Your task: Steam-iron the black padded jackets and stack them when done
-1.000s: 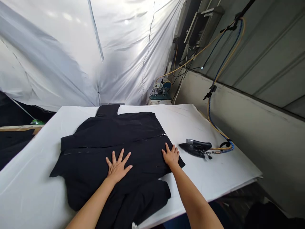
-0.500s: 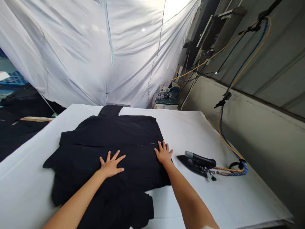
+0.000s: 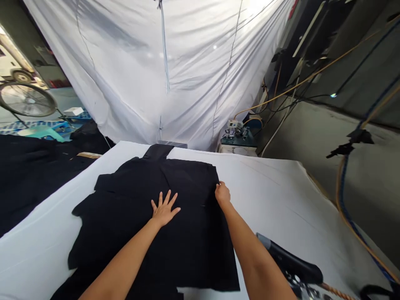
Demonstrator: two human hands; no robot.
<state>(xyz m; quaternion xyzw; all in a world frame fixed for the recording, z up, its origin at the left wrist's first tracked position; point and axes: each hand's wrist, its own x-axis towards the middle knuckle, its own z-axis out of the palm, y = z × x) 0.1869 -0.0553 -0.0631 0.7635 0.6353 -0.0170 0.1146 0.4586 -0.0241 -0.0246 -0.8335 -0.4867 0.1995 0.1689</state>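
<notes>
bright glare atop white curtain, shadowed grey wall, edges stretched

The garment is black, the tabletop and curtain white, the iron handle black and grey.

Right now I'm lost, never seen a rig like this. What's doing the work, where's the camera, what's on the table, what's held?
No machine arms here: a person works with two bare hands. One camera, worn on the head, looks forward and down past the forearms, so the view is theirs. A black garment lies spread on a white-covered table. The left hand presses on it, fingers spread, holding nothing. The right hand is curled at the garment's edge; it looks like a pinch, but the fingertips are hidden. An iron shows partly at lower right, untouched.
</notes>
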